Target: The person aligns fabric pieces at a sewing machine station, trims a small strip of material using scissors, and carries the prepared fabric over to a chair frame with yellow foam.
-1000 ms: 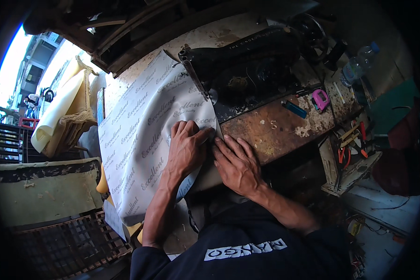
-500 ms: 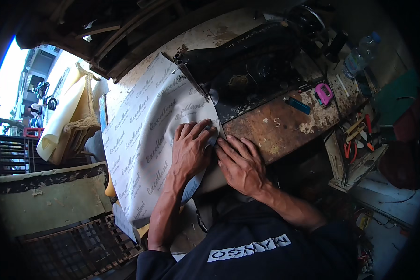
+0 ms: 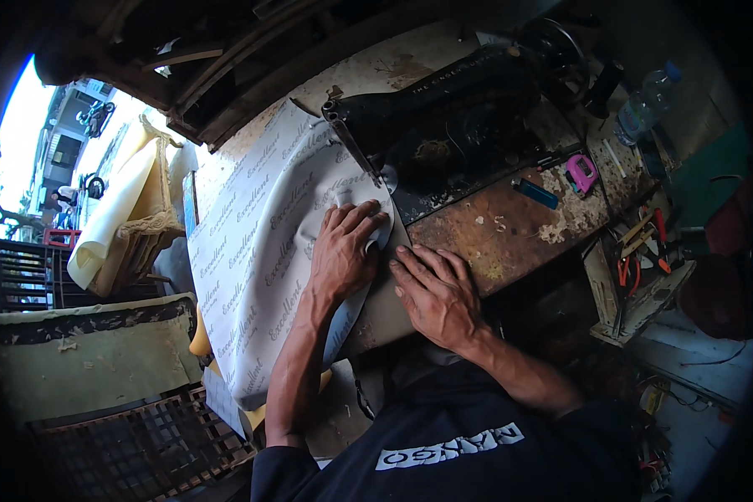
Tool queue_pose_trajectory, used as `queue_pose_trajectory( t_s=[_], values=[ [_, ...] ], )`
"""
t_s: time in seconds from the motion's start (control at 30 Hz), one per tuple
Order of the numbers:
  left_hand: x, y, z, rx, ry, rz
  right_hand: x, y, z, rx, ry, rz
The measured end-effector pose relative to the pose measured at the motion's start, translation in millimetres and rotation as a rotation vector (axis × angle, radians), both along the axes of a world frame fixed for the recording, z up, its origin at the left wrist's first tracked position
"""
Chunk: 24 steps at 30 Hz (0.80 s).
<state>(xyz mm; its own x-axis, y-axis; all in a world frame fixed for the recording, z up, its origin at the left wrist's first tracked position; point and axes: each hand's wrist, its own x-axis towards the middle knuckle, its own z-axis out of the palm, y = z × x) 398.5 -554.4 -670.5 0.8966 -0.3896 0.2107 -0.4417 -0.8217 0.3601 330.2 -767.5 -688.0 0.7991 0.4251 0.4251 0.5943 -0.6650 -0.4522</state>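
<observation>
A large white sheet with grey lettering printed over it (image 3: 243, 243) lies on the worktable, its right edge running under the needle end of a black sewing machine (image 3: 443, 138). My left hand (image 3: 343, 247) rests on the sheet just in front of the needle, palm down, fingers slightly bent and pressing on it. Beside the sheet's right edge, my right hand (image 3: 437, 293) lies flat on the table's front edge with fingers spread a little; it holds nothing. The stitching point under the machine's foot is too dark to make out.
On the worn brown tabletop (image 3: 468, 247) lie a blue lighter-like piece (image 3: 535, 193) and a pink tape measure (image 3: 581, 174). A clear plastic bottle (image 3: 644, 105) stands at the far right. Pliers and other tools (image 3: 636, 251) sit in a wooden rack. Rolled cream material (image 3: 121, 217) leans at the left.
My left hand has slid slightly away from me on the sheet, toward the needle. The right hand stays near its place, and the gap between the hands has widened. The view has shifted a little.
</observation>
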Motion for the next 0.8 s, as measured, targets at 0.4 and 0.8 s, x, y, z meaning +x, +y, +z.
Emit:
queue_pose_trajectory(
  t_s=[0.4, 0.8],
  values=[
    [9, -8, -1, 0.104, 0.012, 0.016, 1, -6, -1, -0.004, -0.003, -0.073],
    [1, -14, 13, 0.117, 0.018, -0.005, -2, -2, -5, -0.005, -0.013, -0.059]
  ],
)
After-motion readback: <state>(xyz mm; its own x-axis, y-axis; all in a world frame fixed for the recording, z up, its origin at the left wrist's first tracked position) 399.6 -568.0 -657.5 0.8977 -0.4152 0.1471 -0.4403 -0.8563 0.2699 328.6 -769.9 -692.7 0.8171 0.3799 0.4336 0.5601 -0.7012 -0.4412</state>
